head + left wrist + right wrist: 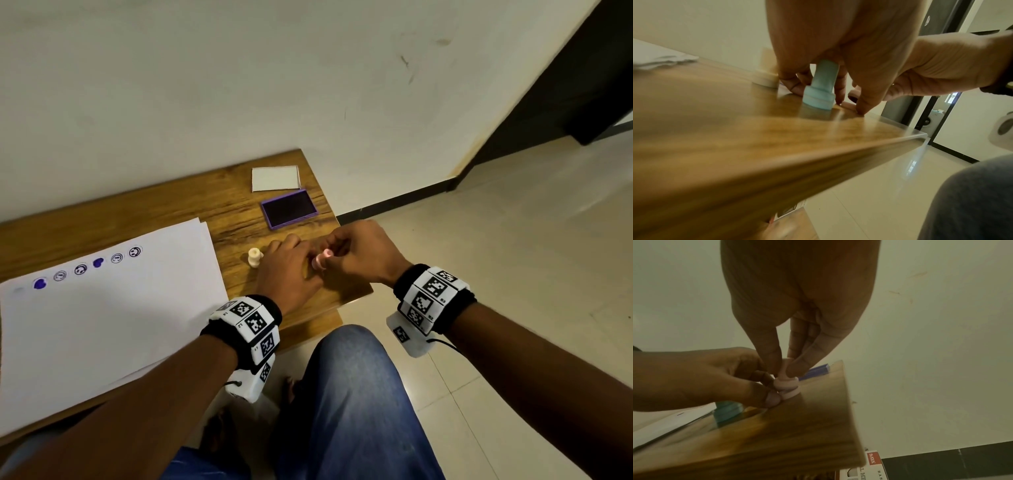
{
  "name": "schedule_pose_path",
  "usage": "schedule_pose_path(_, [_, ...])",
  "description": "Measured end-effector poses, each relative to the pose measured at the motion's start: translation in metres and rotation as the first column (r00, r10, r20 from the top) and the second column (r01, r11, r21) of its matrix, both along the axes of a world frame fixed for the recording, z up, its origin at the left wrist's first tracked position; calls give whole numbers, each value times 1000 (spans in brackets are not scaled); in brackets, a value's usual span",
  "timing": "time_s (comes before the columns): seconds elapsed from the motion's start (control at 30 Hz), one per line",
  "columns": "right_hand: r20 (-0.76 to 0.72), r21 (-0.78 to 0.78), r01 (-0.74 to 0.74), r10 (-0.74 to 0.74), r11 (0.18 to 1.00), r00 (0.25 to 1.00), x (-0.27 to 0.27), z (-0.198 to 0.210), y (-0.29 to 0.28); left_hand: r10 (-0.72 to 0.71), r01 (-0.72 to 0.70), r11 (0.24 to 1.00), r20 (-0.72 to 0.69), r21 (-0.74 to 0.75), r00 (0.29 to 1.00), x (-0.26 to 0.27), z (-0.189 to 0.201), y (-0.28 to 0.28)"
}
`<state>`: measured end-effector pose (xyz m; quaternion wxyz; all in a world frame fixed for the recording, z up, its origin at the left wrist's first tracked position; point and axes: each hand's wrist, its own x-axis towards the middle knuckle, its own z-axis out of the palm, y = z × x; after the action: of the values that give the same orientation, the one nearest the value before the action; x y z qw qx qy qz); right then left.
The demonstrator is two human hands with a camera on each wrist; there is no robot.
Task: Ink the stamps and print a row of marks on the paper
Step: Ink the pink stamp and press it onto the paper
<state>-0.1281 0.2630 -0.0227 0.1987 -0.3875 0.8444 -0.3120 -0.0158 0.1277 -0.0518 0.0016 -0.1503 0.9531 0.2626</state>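
The white paper lies at the left of the wooden table and carries a row of purple stamped marks. My right hand pinches the handle of a pink stamp between thumb and forefinger, just above the table near its right edge. My left hand reaches in from the left, its thumb and curled fingers on the pink cap under that stamp. A teal stamp stands under my left palm, hidden in the head view. A cream stamp stands left of the hand.
The open purple ink pad lies behind the hands, and its white lid sits farther back by the wall. The table's right edge is close under my right hand. My knee in jeans is below it.
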Motion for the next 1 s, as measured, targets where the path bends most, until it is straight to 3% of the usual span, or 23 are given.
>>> schedule_pose_path(0.33, [-102, 94, -75, 85, 993, 991, 6, 9, -9, 13, -13, 1000, 0, 13, 1000, 2, 4, 2])
schedule_pose_path(0.53, [-258, 228, -113, 172, 967, 951, 10, 7, -19, 20, -19, 1000, -22, 13, 1000, 2, 3, 1])
schedule_pose_path(1.0, [-202, 191, -14, 54, 981, 978, 19, 7, -17, 19, -19, 1000, 4, 12, 1000, 2, 12, 4])
